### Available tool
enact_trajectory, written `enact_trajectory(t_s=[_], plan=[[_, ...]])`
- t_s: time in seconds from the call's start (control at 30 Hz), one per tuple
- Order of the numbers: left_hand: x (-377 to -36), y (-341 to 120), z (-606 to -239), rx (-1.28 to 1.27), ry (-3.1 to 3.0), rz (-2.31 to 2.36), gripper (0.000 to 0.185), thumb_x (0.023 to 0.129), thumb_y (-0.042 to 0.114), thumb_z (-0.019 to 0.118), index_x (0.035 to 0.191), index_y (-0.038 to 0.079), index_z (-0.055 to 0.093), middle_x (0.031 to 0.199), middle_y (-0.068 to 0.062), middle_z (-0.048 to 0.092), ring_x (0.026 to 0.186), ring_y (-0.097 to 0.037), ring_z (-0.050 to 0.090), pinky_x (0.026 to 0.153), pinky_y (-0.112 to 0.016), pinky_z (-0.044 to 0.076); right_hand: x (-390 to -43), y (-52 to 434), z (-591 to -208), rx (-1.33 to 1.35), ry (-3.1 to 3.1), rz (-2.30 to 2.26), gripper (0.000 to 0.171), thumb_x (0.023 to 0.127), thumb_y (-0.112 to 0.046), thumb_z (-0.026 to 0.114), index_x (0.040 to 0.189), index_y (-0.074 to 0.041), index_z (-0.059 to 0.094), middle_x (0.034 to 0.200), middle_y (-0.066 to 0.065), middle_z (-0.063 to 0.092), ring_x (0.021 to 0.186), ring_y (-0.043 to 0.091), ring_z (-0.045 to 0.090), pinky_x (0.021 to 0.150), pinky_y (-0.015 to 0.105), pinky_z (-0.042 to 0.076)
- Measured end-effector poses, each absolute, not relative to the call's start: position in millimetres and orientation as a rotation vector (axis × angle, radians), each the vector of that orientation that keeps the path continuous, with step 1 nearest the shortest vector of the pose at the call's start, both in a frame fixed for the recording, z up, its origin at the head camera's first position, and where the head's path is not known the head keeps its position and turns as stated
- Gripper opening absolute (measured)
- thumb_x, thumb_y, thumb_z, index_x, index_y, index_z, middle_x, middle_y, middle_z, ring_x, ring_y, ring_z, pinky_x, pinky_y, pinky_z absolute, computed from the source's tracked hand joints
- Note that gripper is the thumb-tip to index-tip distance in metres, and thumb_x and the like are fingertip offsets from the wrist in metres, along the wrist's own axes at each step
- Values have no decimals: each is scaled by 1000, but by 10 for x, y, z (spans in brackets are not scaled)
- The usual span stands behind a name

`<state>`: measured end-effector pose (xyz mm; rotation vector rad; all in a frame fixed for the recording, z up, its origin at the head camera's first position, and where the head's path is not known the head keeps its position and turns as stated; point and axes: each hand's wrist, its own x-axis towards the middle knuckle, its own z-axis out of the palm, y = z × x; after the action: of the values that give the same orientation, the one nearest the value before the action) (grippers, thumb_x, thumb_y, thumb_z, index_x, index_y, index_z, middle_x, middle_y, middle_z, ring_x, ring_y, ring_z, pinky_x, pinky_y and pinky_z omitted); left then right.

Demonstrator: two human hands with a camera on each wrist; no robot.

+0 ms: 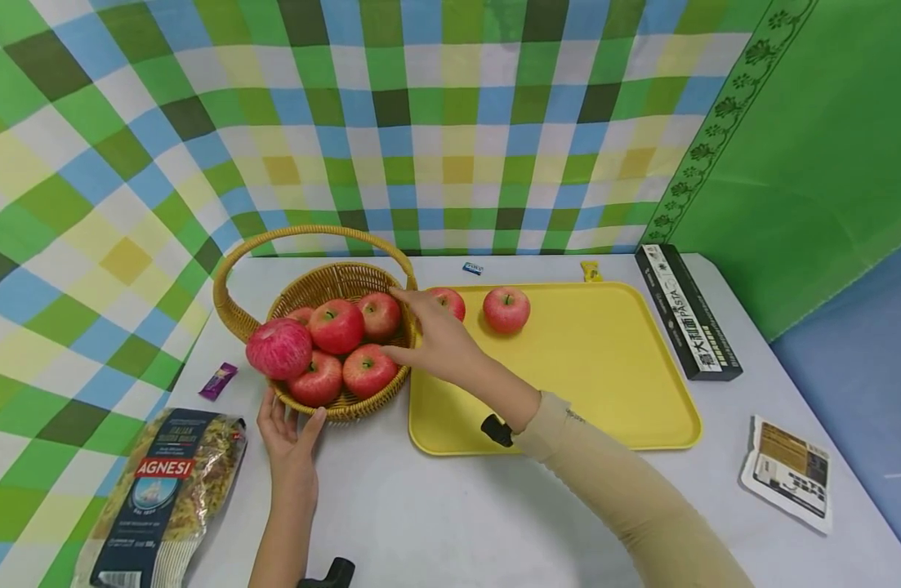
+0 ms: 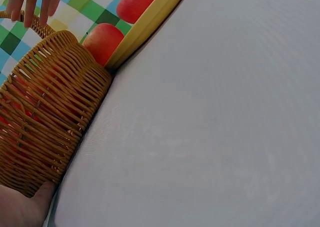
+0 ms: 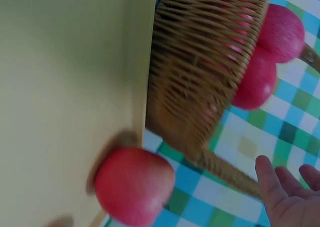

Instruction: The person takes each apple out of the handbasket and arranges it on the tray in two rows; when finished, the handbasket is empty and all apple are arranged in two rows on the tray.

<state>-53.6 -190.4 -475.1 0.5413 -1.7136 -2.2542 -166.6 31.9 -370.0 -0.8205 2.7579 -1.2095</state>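
A wicker basket (image 1: 347, 412) with a tall hoop handle stands left of the yellow tray, full of red apples (image 1: 336, 327). A larger, pink-streaked round fruit (image 1: 279, 349) sits at its left rim, against the handle's foot. My left hand (image 1: 288, 441) rests against the basket's front left side, thumb (image 2: 44, 194) on the outer wicker wall. Over the basket's right rim, my right hand (image 1: 439, 335) spreads its fingers by the handle, with nothing held between them. In the right wrist view its fingertips (image 3: 265, 169) show apart, near the handle.
Two more apples (image 1: 506, 310) lie on the yellow tray (image 1: 568, 367), at its back left. A black pasta box (image 1: 689, 310) and a white pouch (image 1: 788, 474) lie to the right. An AGNESI pasta bag (image 1: 159, 498) and a purple wrapper (image 1: 218, 381) are at left.
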Motion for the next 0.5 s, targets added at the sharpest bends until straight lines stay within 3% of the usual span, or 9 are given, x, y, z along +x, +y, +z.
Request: enact_trajectory(t_s=[0.1, 0.5], plan=[[-537, -1909, -4753, 548, -1706, -2257, 84, 92, 8, 65, 151, 31, 11, 159, 3, 9, 145, -22, 9, 114, -35, 26, -1750, 140, -3776, -820, 2744, -1194, 86, 80, -42, 77, 149, -15, 33, 147, 5, 40, 133, 20, 38, 107, 41, 39], [-557, -1932, -4759, 581, -1719, -2263, 83, 91, 10, 67, 150, 32, 13, 159, 3, 10, 145, -23, 9, 114, -35, 26, -1961, -337, -4008, -718, 2784, -1066, 93, 78, -45, 78, 151, -14, 29, 147, 8, 37, 130, 24, 43, 104, 40, 42]])
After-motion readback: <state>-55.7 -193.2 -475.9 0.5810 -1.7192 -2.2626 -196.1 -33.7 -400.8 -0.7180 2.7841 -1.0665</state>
